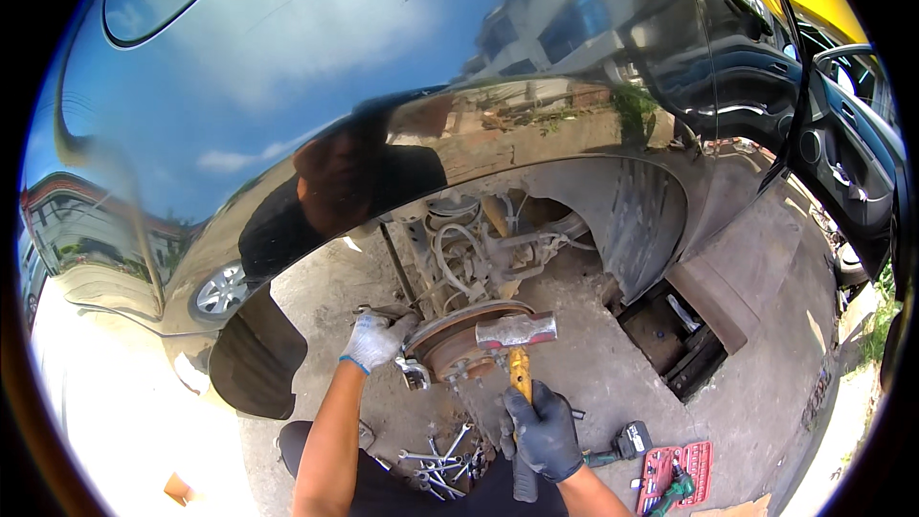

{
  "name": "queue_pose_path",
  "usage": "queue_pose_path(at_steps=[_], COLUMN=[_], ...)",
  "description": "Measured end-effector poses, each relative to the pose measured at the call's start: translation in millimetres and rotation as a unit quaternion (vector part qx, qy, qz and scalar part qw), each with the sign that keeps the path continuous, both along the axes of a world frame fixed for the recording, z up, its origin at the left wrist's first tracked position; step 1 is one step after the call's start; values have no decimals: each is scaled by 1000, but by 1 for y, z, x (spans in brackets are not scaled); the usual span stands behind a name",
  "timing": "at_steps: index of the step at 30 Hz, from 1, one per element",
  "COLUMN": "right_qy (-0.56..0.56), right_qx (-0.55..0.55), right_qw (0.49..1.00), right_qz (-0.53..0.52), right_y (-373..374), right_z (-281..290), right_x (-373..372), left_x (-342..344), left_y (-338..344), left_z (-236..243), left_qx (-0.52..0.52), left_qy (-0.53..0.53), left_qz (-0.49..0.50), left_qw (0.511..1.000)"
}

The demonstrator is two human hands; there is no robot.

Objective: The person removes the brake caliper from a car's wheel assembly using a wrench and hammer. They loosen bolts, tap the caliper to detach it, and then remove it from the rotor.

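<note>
My left hand (375, 340), in a white glove with a blue cuff, is closed at the left edge of a rusty brake disc (450, 359); exactly what its fingers grip is hard to make out. A silver metal part (416, 375) sits just below it. My right hand (541, 431), in a dark glove, is wrapped round the yellow handle of a hammer (517, 330), whose red-edged head is over the disc's right side. Behind the disc, hub and suspension parts (464, 249) show inside the wheel arch of a dark, glossy car (593, 115).
Spanners (436, 460) lie scattered between my legs. At the lower right are a cordless tool (632, 440), a green drill (680, 488) and a red socket case (699, 469). A rectangular floor pit (670, 340) opens to the right. An open car door (842, 153) stands at the right.
</note>
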State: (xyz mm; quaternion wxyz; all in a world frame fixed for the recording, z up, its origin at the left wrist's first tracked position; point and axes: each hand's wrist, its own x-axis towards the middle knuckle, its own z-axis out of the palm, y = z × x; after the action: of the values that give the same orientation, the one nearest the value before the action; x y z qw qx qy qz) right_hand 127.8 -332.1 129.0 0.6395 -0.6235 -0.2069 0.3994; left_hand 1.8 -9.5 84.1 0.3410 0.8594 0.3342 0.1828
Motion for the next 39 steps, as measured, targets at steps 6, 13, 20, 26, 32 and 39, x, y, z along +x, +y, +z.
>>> queue_pose_path(at_steps=[6,13,20,26,32,39], right_qy=[23,-100,-189,-311,-127,27], right_qx=[31,85,29,69,47,230], right_qw=[999,988,977,946,984,949], right_qz=[25,75,93,56,119,-213], right_y=[31,83,95,124,118,82], right_z=[12,10,-6,-25,-9,54], right_x=[0,8,-1,-13,1,56], left_x=[27,20,23,37,40,34], left_y=[-31,-2,-15,1,17,-13], left_z=[13,-52,-15,-58,-103,-33], left_qx=[-80,-76,-42,-25,-60,-106], left_qy=[-27,-100,-54,-132,-192,-134], left_qz=[245,212,140,222,256,261], left_qw=[966,969,988,966,945,950])
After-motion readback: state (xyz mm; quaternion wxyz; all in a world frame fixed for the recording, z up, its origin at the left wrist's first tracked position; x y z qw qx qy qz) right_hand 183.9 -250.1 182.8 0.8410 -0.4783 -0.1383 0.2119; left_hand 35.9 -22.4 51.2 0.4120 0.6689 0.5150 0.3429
